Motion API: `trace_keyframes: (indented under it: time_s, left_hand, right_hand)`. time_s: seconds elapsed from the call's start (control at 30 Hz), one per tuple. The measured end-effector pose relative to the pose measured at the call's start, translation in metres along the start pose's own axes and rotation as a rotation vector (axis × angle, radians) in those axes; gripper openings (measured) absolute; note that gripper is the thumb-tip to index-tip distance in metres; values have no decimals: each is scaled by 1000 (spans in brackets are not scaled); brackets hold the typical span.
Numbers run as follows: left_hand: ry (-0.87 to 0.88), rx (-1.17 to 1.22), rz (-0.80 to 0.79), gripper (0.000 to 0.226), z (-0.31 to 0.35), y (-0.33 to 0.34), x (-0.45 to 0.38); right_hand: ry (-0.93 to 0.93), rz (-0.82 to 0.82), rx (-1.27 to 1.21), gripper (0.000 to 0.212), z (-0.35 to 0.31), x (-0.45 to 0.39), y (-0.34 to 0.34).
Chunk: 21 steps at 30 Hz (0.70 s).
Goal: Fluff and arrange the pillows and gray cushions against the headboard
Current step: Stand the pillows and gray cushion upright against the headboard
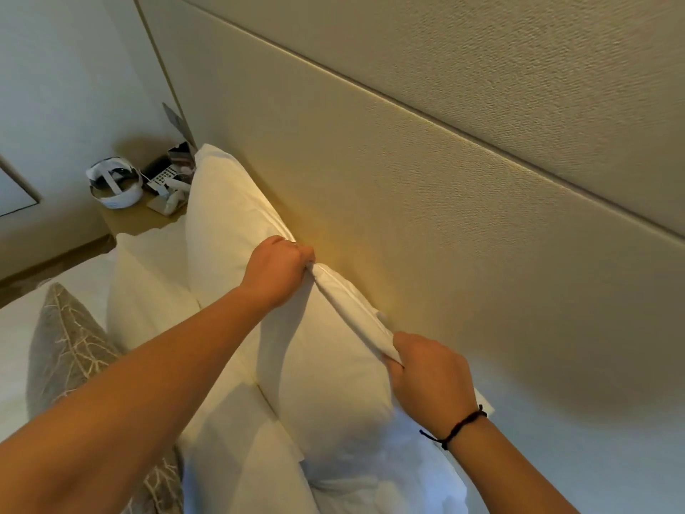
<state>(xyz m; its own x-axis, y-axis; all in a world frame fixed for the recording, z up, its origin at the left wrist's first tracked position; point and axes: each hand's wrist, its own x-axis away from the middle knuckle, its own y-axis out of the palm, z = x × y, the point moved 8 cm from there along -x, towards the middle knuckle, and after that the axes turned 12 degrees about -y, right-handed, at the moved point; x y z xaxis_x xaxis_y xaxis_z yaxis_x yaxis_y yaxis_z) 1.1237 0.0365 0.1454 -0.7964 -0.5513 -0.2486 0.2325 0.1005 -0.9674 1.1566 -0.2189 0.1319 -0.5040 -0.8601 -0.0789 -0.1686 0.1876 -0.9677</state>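
A white pillow (326,383) stands upright against the beige padded headboard (444,224). My left hand (276,267) pinches its top seam at the far end, and my right hand (430,376) grips the same seam nearer to me. A second white pillow (222,220) leans on the headboard further left. Lower white pillows (144,302) lie in front of both. A gray cushion with a pale branch pattern (65,343) stands at the left, partly hidden by my left forearm. Another patterned gray cushion (159,484) peeks out below that arm.
A wooden bedside table (122,218) at the far left carries a white headset (115,183), a phone (163,176) and small items. The white bed sheet (15,328) spreads to the left. The wall stands behind the table.
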Motion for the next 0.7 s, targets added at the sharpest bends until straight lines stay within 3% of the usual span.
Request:
trace_keyframes:
  time_s: [0.1, 0.23, 0.3, 0.43, 0.6, 0.7]
  left_hand:
    - [5, -4, 12, 15, -4, -2, -2]
    - [38, -39, -312, 17, 8, 23, -2]
    - [97, -32, -434, 25, 18, 31, 3]
    - [233, 60, -699, 37, 56, 40, 22]
    - [330, 28, -829, 42, 103, 46, 37]
    - [352, -97, -919, 40, 113, 52, 47]
  right_hand:
    - [-6, 29, 16, 22, 0, -2, 0]
    - [69, -154, -46, 21, 16, 5, 24]
    - [143, -259, -197, 35, 28, 14, 34]
    - [281, -259, -498, 54, 47, 24, 32]
    - [370, -381, -493, 28, 63, 41, 38]
    - [463, -430, -625, 34, 65, 56, 41]
